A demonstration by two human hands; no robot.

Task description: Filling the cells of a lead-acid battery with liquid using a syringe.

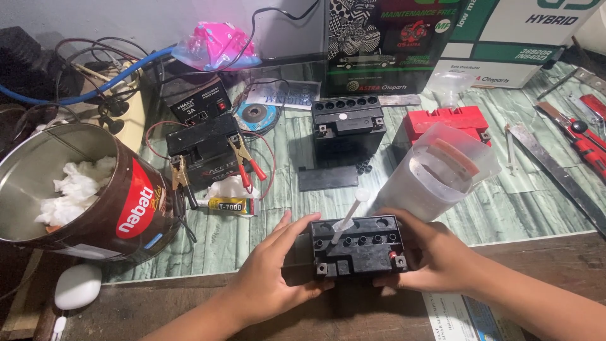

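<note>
Head view of a workbench. At 6 o'clock, near the table's [189, 252] front edge, a small black battery [358, 245] sits between two bare hands. The left hand [265, 278] presses its fingers against the battery's left side, thumb laid on the top edge; the right hand [435, 256] cups the right side, fingers wrapped around the case. Both hands are pressed onto the battery, not lifting it as far as can be seen. A white syringe [350, 216] stands tilted in one of the open filler holes along the battery top; the remaining holes are uncapped, and how many cells are filled cannot be told. Just beyond, at 2 o'clock from the battery, a clear plastic jug [435, 170] holds liquid. At 12 o'clock a second black battery [347, 126] stands with open holes, a black cap strip [328, 177] before it. At 10 o'clock a third battery [205, 148] carries clamp leads. A round tin [76, 189] of tissue lies at 9 o'clock.
</note>
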